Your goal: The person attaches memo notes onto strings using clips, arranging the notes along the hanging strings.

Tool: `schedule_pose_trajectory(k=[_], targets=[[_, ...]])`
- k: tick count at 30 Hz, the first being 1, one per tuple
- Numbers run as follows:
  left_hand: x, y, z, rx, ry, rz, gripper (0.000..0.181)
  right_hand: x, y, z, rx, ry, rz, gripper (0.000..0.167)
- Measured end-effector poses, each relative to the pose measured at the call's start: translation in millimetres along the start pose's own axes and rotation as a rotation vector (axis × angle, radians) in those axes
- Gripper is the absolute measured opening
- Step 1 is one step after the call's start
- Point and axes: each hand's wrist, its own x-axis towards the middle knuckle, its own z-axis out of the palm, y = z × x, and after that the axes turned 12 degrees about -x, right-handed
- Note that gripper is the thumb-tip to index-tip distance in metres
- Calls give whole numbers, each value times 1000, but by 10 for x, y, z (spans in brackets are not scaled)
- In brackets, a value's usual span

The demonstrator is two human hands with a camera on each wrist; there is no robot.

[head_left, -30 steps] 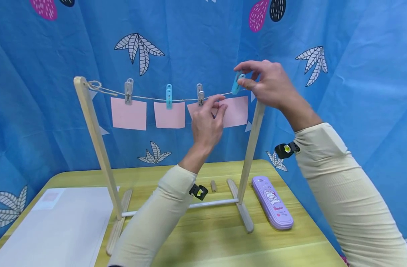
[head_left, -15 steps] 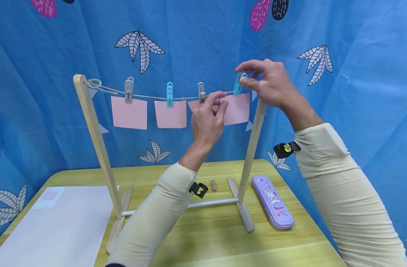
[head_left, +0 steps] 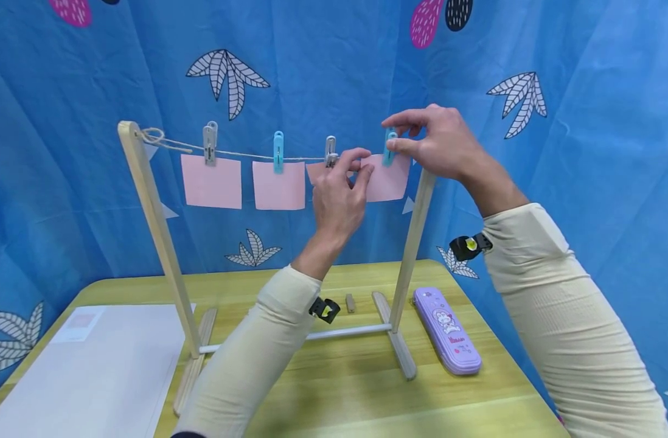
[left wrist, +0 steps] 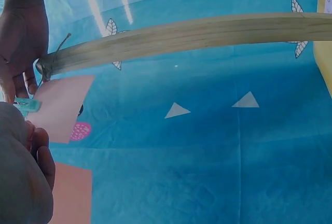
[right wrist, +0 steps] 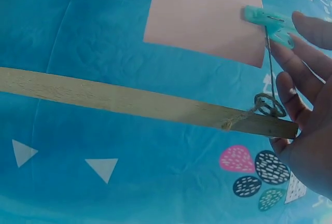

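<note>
My left hand (head_left: 339,201) pinches the upper left corner of a pink paper (head_left: 386,185) at the right end of the string (head_left: 238,156). With thumb and fingers, my right hand (head_left: 443,145) grips a light blue clothespin (head_left: 389,157) whose tip overlaps the paper's top edge. In the right wrist view that clothespin (right wrist: 258,15) lies over both paper and string. Further left, a grey clothespin (head_left: 210,146), a blue clothespin (head_left: 278,152) and another grey clothespin (head_left: 331,149) hold pink papers on the string. My left hand partly hides the third paper (head_left: 314,172).
The string runs between two wooden posts (head_left: 416,243) joined by a white bar (head_left: 350,332). On the table (head_left: 339,389) lie a purple pencil case (head_left: 448,331), a small greyish clothespin-like piece (head_left: 350,303) and white sheets (head_left: 93,371). A blue curtain (head_left: 334,73) hangs behind.
My right hand has lowered the blue clothespin from above the paper down over its top edge. The left hand stays almost still at the paper's corner.
</note>
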Motion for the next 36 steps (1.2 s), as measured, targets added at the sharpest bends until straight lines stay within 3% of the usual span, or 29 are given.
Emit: schedule_pose_trajectory(k=[7,13,20,24,29,36], targets=[[-1,-5,-35,26,-23,6,28,-14,-1,-14,9,20,-29,42],[-48,-10,-85,97,-29,70,36,-47,-7,10,3,65,-62,45],[-189,33,-171,155,-32,196,39,-133,-6,70,50,227,-67,51],[-275,72,-247,157,-28,226,39,-264,27,109,51,323,-82,53],[-402,69,-404,156,-46,214,39,-466,61,197,29,398,-118,54],[-591,-24,-697,190,-107,110,42,-699,61,360,20,358,-78,58]])
